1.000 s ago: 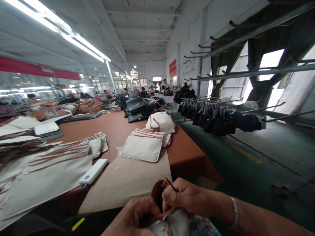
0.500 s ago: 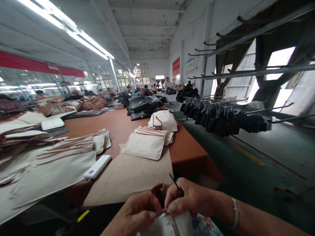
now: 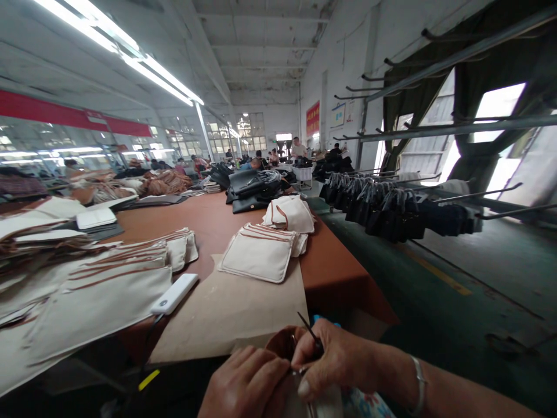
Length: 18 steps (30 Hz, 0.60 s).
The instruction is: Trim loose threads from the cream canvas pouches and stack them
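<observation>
Left hand (image 3: pixel 246 380) and right hand (image 3: pixel 343 354) meet, fingers closed on the pale fabric piece (image 3: pixel 329 404); my right hand also grips a dark, thin tool (image 3: pixel 307 325), tip upward.

one left hand (image 3: pixel 248 383), one right hand (image 3: pixel 343 360), one bracelet (image 3: pixel 420 383), one dark tool (image 3: pixel 308 325), one white device (image 3: pixel 174 294).

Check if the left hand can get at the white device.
Probably yes: the white device lies uncovered, nothing standing between, though the left hand is occupied at the pale fabric piece.
</observation>
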Each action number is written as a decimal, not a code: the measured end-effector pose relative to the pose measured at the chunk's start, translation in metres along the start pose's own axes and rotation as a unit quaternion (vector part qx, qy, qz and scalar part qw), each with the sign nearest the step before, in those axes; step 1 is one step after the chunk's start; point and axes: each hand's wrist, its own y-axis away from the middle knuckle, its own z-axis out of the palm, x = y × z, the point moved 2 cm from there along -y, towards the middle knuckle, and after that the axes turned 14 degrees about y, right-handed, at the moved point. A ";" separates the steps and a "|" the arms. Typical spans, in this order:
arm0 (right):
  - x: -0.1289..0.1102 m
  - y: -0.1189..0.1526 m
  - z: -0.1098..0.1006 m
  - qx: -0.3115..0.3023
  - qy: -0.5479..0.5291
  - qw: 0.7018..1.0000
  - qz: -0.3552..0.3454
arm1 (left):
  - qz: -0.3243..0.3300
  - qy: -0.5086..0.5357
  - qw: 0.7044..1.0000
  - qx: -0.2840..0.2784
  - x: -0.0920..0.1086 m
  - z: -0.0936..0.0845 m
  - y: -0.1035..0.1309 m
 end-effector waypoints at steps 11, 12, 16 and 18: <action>-0.005 -0.001 0.008 0.006 0.151 0.980 -0.129 | 0.096 -0.241 0.966 0.016 0.015 0.013 -0.014; -0.005 -0.001 0.010 0.020 0.184 0.972 -0.143 | 0.087 -0.234 0.968 0.018 0.014 0.014 -0.014; -0.001 -0.001 0.012 0.056 0.253 0.953 -0.155 | 0.077 -0.221 0.972 0.033 0.010 0.015 -0.010; 0.001 0.000 0.009 0.042 0.225 0.964 -0.134 | 0.099 -0.225 0.969 0.023 0.012 0.013 -0.005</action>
